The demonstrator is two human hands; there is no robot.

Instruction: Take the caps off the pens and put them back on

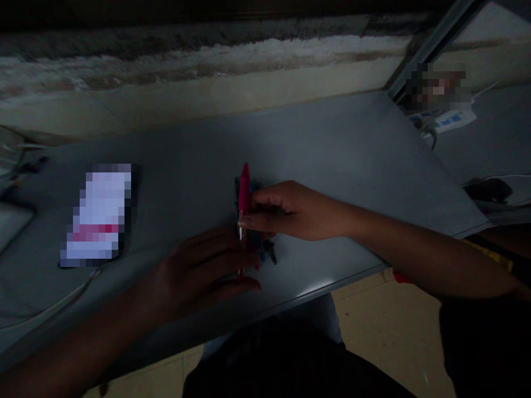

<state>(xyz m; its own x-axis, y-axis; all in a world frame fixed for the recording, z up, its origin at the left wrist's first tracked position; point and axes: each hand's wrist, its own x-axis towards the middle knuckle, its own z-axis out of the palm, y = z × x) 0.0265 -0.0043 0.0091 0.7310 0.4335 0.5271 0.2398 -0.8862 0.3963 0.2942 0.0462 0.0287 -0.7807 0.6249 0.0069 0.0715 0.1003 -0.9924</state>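
My right hand point(290, 210) pinches a pen with a bright pink cap or grip point(245, 190) between thumb and fingers. It holds the pen over the middle of the grey table, pink end pointing away from me. My left hand point(207, 265) is at the pen's lower end, fingers stretched out and thumb apart from them. Part of the pen passes behind the left fingers, so I cannot tell whether they touch it. Under and beside my right hand lie several other pens, including a dark one point(271, 252) and a blue one point(261, 250), partly hidden.
A phone with a lit, blurred screen point(97, 215) lies on the grey table point(186, 160) at the left, a white cable point(83, 284) near it. A metal post point(431, 47) stands at the back right, by another surface with a cable and papers point(454, 117).
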